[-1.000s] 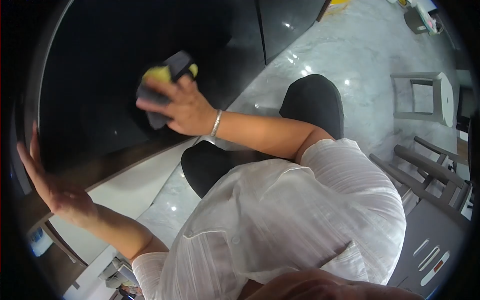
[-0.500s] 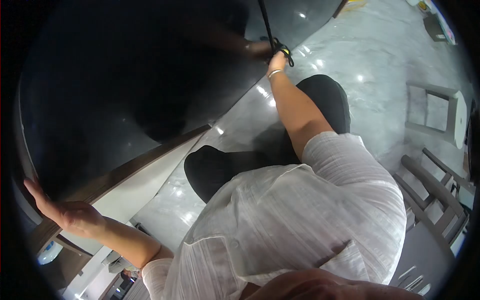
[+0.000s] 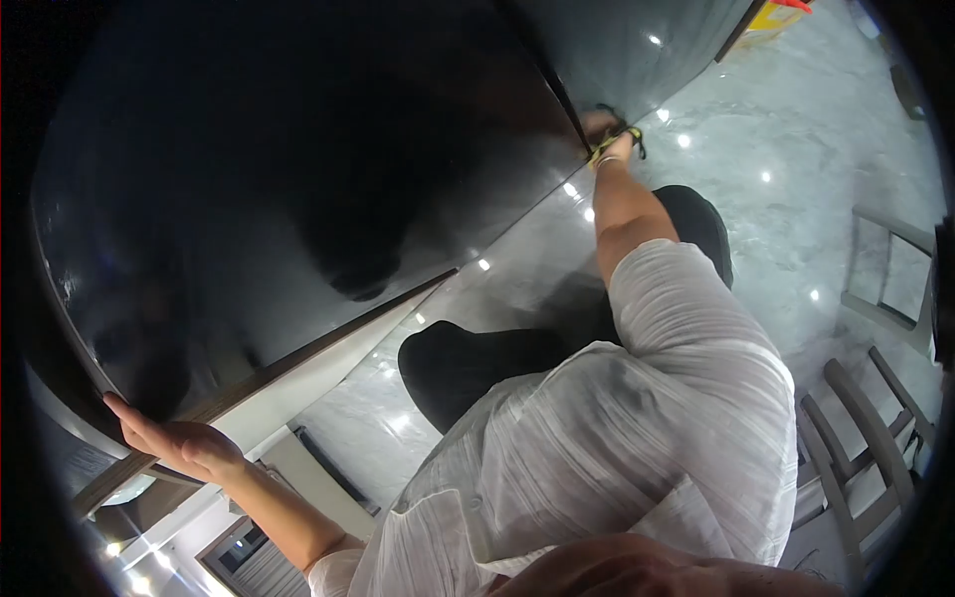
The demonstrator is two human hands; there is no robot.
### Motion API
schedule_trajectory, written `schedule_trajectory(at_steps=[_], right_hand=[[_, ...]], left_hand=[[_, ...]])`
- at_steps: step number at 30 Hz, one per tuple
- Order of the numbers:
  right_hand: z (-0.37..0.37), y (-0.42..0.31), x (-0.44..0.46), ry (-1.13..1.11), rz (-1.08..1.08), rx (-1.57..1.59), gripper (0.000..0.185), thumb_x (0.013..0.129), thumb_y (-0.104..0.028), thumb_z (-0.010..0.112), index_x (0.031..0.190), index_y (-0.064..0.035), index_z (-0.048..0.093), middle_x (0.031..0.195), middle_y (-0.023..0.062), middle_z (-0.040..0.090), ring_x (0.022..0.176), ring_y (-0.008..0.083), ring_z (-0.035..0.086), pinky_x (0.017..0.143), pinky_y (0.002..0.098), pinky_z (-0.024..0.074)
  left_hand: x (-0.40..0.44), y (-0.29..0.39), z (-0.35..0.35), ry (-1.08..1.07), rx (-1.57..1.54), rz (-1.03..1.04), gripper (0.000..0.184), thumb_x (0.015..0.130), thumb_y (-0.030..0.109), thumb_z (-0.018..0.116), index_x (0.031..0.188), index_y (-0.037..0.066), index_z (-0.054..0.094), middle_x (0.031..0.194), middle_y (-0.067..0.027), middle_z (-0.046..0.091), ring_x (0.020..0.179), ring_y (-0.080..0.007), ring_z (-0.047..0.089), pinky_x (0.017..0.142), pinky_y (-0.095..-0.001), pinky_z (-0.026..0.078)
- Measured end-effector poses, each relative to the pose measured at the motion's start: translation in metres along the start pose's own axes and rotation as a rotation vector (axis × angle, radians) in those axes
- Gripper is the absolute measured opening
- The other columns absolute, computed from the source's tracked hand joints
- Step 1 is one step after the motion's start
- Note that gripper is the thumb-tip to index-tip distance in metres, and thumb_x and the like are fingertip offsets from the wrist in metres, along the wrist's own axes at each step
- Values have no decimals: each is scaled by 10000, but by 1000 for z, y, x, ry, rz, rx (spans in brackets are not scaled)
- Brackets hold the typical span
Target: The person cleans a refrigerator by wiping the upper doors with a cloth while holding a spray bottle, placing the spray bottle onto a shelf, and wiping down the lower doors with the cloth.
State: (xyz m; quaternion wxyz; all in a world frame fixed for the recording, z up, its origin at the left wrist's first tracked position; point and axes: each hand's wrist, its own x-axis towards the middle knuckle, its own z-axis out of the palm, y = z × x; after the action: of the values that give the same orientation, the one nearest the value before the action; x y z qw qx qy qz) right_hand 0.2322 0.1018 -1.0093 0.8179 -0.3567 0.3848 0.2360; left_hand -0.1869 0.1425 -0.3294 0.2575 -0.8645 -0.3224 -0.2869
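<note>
A large glossy black panel [image 3: 249, 199] fills the upper left and mirrors parts of my body. Near its far lower corner, beside a dark seam, my right hand [image 3: 618, 147] is closed on a grey and yellow cloth [image 3: 603, 149]; a dark loop sticks out past the fingers. The cloth is mostly hidden and lies against the panel. At the lower left my left hand [image 3: 179, 446] is open, fingers stretched out against the panel's near edge and brown trim.
Pale marbled floor [image 3: 766, 129] runs along the panel's base. On the right stand a light stool [image 3: 930, 308] and a grey slatted chair [image 3: 865, 428]. A yellow and red item [image 3: 776, 18] is at the top right. My knees are bent between panel and floor.
My right hand has moved with the cloth from the middle of the panel rightward to its far lower corner. The view has shifted, and my left hand remains at the panel's edge.
</note>
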Motion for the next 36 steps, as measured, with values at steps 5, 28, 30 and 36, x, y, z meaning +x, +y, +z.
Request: schedule_trajectory(at_steps=[5,28,30,36], right_hand=[[24,-74,55,-106,-79,-5,413,960,-321,443,1218,-66,642,1222,118,679,1115,323,649,998,467,499],[-23,63,-85,159,68,-377,561,930,-303,429,1306,94,558,1279,209,624,1060,346,664,888,449,548],[-36,83,-76,135,85,-323,588,934,-321,426,1331,98,538,1296,210,613,1083,350,660,897,454,547],[-80,155,-112,59,213,-367,556,962,-400,423,1258,41,587,1205,143,626,964,295,656,818,442,543]], left_hand=[[1,-12,-8,-52,-31,140,930,1011,686,276,1566,-60,280,1435,-241,429,1363,-307,414,1182,-435,267],[7,6,9,83,-34,188,833,1056,609,281,1492,-89,415,1380,-189,487,1328,-283,475,1165,-402,314],[9,8,9,105,39,215,806,1070,578,257,1475,-96,432,1402,-212,500,1341,-297,476,1172,-401,317],[1,-18,5,163,215,308,748,1100,490,197,1427,-126,468,1373,-257,559,1286,-344,547,1143,-399,386]])
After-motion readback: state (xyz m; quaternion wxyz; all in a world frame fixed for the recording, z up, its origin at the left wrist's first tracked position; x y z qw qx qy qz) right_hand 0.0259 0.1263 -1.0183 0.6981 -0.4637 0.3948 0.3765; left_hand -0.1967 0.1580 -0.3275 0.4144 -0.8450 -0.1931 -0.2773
